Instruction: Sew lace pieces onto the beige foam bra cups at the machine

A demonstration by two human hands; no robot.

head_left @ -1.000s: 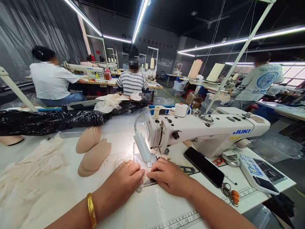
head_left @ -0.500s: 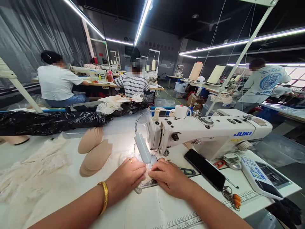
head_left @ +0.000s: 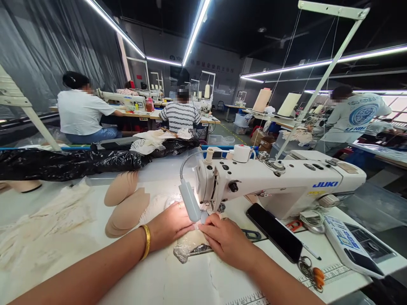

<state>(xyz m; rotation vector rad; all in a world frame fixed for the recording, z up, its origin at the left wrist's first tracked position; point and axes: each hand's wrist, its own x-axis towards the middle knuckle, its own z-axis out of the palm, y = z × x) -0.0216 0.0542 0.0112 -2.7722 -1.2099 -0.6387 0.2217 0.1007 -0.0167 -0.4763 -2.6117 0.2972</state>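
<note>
Under the needle end of a white sewing machine [head_left: 273, 178] lies a piece of cream fabric [head_left: 190, 242], with a clear plastic-like scrap [head_left: 181, 253] at its near edge. My left hand [head_left: 170, 222] lies flat on the fabric, left of the needle area, fingers stretched out; a grey lamp head [head_left: 190, 201] hides some fingertips. On the right, my right hand [head_left: 227, 237] has its fingers curled, with thumb and forefinger pinching the fabric's right side. The two hands' fingertips nearly meet in front of the presser area. The needle itself is hidden.
Beige oval pads [head_left: 127, 212] are stacked left of my hand, beside loose cream lace [head_left: 47, 228]. A black phone [head_left: 275, 231], a key ring [head_left: 307, 267] and a white box [head_left: 349, 243] lie right. Black plastic [head_left: 70, 165] borders the back. Several people sit or stand beyond.
My left hand has slid slightly away from me and its fingers are straighter. More cream fabric and the plastic-like scrap now show in front of the hands. The view has shifted a little.
</note>
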